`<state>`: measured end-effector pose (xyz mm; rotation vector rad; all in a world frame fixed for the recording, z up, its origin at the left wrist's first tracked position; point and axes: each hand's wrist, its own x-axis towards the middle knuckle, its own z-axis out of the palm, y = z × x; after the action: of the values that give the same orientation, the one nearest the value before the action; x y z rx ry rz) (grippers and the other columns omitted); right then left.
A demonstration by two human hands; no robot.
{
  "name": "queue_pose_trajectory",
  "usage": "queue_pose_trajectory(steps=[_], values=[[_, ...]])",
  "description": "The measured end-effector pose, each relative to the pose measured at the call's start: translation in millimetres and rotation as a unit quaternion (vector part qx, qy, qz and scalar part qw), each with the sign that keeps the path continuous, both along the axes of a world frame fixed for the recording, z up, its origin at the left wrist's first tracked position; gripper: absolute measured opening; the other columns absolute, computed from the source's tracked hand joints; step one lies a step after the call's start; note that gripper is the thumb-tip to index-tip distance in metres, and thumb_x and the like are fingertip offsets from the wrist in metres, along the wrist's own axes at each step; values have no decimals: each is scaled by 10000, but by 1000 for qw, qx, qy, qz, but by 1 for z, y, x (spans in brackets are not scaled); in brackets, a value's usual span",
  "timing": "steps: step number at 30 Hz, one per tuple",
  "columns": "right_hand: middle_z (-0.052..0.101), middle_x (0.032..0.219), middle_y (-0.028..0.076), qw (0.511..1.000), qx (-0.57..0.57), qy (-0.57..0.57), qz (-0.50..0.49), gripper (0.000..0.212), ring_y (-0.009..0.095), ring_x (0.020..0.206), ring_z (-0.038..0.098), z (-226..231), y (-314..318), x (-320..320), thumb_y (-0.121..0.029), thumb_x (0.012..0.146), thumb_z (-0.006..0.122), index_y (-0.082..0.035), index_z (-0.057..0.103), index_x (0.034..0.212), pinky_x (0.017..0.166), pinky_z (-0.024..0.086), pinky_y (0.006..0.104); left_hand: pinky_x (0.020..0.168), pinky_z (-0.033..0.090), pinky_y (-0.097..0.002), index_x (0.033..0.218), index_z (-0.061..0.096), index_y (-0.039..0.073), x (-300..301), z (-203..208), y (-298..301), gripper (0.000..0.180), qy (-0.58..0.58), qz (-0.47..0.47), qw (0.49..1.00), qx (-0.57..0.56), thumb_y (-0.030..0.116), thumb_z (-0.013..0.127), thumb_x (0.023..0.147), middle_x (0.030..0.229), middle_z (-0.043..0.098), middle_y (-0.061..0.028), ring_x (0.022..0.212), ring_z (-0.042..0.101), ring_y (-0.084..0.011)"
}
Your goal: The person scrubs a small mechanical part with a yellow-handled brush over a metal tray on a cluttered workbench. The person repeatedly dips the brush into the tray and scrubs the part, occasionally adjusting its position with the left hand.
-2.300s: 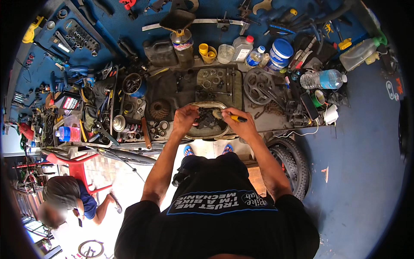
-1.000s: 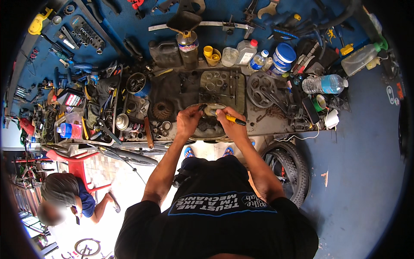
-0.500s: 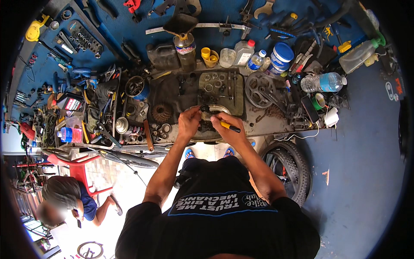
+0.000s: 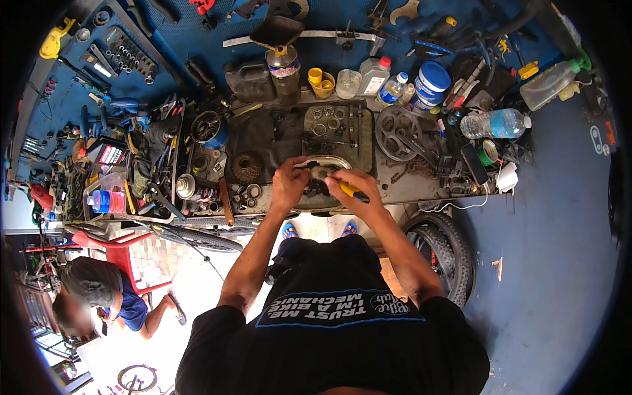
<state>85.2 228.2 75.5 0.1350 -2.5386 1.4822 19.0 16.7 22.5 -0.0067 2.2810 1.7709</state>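
My left hand (image 4: 290, 185) is closed, thumb and fingers pinching a small dark toothed bike part (image 4: 312, 166) over an oval metal tray (image 4: 341, 160). My right hand (image 4: 357, 189) grips a brush with a yellow and black handle (image 4: 356, 193); its tan head meets the dark part between my hands. More dark pieces (image 4: 318, 189) lie in the tray below. Left of my left hand, a rusty brown cassette (image 4: 248, 167) rests on a dark mat. Beyond the tray, a greenish mat (image 4: 336, 138) carries several metal rings and small parts.
A chainring with crank (image 4: 396, 135) and a chain (image 4: 421, 169) lie to the right. Bottles, yellow cups (image 4: 321, 84) and a blue-white tub (image 4: 432, 85) line the back. Tools crowd the left. Tyres (image 4: 442, 253) stand beneath the bench's right side. Another person (image 4: 95, 286) sits at lower left.
My right hand has turned the brush, so its handle points more downward and shows less. The dark part sits lower over the tray, and more of the tray's rim shows.
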Motion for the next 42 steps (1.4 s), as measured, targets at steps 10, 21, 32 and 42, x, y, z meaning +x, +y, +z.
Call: queue_pose_trajectory(steps=[10, 21, 32, 42], values=[[790, 945, 125, 998, -41, 43, 32, 208, 276, 885, 753, -19, 10, 1, -180, 961, 870, -18, 785, 1060, 792, 577, 393, 677, 637, -294, 1395, 730, -42, -6, -16, -10, 366, -63, -23, 995, 77, 60, 692, 1045, 911, 781, -69, 787, 746, -118], [796, 935, 142, 987, 158, -28, 31, 182, 338, 881, 761, -31, 31, 7, -288, 1001, 811, -118, 793, 1066, 789, 587, 447, 797, 701, -345, 1506, 638, -24, -3, -16, 0, 477, -118, 26, 956, 269, -52, 593, 1032, 930, 705, -55, 855, 761, -184], [749, 857, 105, 992, -53, -86, -75, 181, 186, 771, 717, 2, -11, -14, -210, 1028, 786, -33, 753, 1047, 771, 561, 319, 722, 660, -305, 1495, 674, 6, 4, 12, 4, 487, 0, -26, 1000, 17, -48, 583, 1019, 919, 820, -131, 804, 784, -137], [741, 887, 135, 999, -23, -7, -39, 205, 272, 794, 709, 9, -13, -9, -216, 1012, 809, -23, 743, 1019, 757, 549, 368, 722, 650, -302, 1471, 685, -2, 6, 10, -1, 453, 11, -44, 999, -14, 6, 653, 1020, 911, 833, -142, 805, 789, -132]])
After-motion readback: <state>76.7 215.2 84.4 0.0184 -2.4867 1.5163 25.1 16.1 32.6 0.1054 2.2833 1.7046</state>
